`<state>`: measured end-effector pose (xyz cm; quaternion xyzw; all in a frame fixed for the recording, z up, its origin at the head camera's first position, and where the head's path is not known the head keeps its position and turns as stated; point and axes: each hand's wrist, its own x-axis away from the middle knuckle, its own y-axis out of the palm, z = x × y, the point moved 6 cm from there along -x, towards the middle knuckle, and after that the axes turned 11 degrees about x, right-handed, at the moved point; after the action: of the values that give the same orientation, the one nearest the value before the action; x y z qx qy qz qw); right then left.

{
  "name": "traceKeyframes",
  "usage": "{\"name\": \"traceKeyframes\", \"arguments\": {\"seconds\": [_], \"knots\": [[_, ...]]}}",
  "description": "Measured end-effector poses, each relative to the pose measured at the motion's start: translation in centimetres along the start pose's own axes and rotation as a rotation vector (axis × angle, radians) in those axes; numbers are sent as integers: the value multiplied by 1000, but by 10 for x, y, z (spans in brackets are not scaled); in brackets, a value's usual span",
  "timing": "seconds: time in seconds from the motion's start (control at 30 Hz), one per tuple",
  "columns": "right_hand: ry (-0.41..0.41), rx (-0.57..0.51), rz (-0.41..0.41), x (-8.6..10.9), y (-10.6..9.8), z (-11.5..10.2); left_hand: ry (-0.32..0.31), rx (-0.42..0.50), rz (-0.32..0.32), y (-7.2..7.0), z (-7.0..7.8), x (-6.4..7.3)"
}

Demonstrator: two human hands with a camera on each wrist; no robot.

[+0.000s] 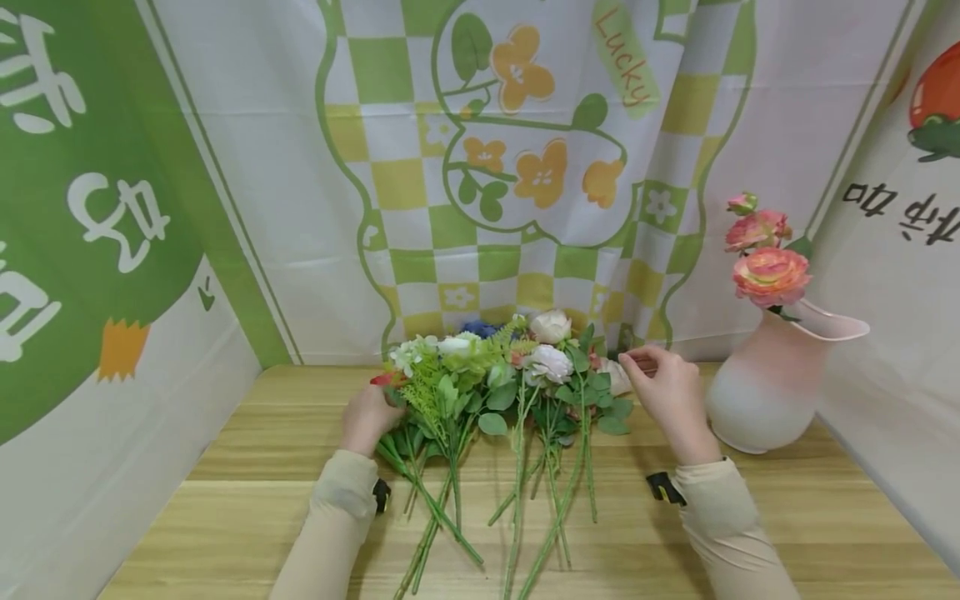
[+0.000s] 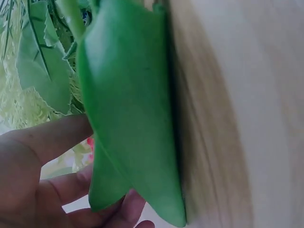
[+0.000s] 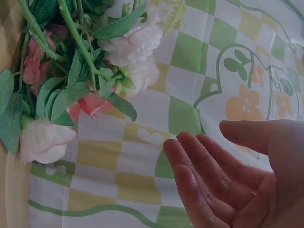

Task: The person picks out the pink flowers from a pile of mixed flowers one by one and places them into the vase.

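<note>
My left hand (image 1: 367, 417) is at the left end of a pile of artificial flowers (image 1: 495, 392), beside a small red flower (image 1: 387, 379). In the left wrist view its fingers (image 2: 61, 137) touch a broad green leaf (image 2: 133, 104) and pass behind it; their tips are partly hidden, so a grip cannot be made out. My right hand (image 1: 666, 387) hovers at the pile's right end, close to a pale pink flower (image 1: 615, 377). The right wrist view shows its thumb apart from loosely bent fingers, nothing between them.
To the right stands a pink and white vase (image 1: 772, 383) holding pink-orange flowers (image 1: 772, 275). Green stems (image 1: 517, 500) spread toward me over the wooden table (image 1: 247, 500). A checked printed curtain (image 1: 525, 167) hangs right behind the pile.
</note>
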<state>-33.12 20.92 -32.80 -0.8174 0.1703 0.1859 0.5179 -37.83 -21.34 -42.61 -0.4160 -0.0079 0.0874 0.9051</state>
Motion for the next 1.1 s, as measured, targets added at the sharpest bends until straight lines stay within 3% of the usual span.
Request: {"name": "traceKeyframes", "arguments": {"seconds": [0.3, 0.57, 0.9, 1.1], "knots": [[15, 1, -79, 2, 11, -3, -52, 22, -95, 1, -11, 1], [14, 22, -98, 4, 18, -4, -52, 27, -83, 2, -12, 0], [34, 20, -98, 4, 19, 1, -147, -110, -85, 12, -12, -10], [26, 31, -102, 5, 19, 3, -187, -93, -69, 12, -13, -12]]}}
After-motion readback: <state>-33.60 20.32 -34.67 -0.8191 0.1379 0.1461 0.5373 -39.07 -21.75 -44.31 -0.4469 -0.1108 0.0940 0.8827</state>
